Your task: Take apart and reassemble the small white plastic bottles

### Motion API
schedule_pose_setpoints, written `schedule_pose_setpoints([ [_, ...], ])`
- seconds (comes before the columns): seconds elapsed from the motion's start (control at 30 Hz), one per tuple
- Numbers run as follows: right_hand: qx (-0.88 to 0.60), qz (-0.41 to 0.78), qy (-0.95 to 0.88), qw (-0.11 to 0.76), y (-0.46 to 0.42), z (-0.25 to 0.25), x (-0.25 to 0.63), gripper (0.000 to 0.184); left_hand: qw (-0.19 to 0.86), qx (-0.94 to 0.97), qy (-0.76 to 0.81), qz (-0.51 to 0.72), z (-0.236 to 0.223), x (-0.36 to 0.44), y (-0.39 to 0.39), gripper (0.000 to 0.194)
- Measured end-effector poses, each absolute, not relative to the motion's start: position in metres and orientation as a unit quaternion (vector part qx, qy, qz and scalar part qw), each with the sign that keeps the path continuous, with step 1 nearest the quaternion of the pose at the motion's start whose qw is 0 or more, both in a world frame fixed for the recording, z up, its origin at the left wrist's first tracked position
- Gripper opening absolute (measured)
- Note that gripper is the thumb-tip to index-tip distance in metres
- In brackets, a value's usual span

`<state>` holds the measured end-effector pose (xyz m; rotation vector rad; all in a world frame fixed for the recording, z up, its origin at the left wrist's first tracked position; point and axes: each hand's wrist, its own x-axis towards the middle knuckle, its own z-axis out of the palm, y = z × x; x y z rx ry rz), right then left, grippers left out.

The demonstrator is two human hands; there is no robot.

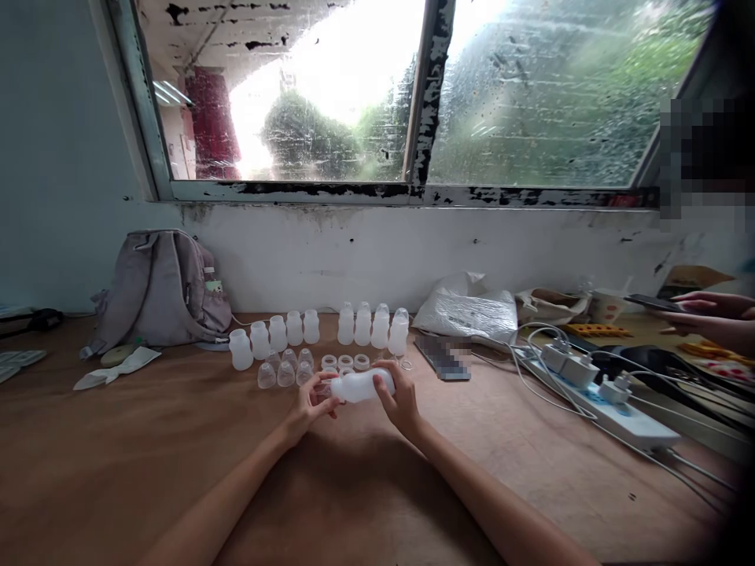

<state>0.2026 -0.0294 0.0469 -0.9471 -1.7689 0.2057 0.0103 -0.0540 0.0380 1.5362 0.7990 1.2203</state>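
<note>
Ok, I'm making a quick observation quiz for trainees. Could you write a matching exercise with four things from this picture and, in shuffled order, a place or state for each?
Things:
1. grey fabric backpack
2. frosted white plastic bottle
3. crinkled silvery plastic bag
4. long white plastic power strip

Places and states:
A. just behind a dark, flat phone
B. fitted with white plugs
C. at the left, close to the pale painted wall
D. turned sideways between the left hand and right hand

Pairs: 1-C, 2-D, 3-A, 4-B
</note>
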Motion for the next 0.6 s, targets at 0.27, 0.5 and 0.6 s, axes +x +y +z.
schedule_pose_setpoints([
  [0.27,-0.466,0.206,-0.661,0.552,-0.024,0.040,0.202,0.030,0.304,0.726,0.394,0.475,0.034,0.006,-0.053,0.037],
  [0.5,-0.474,0.221,-0.657,0.543,-0.020,0.029,0.197,0.033,0.288,0.714,0.448,0.453,0.034,0.005,-0.056,0.036],
  [0.6,-0.472,0.221,-0.659,0.542,-0.020,0.029,0.196,0.032,0.357,0.692,0.448,0.439,0.030,0.004,-0.053,0.043],
])
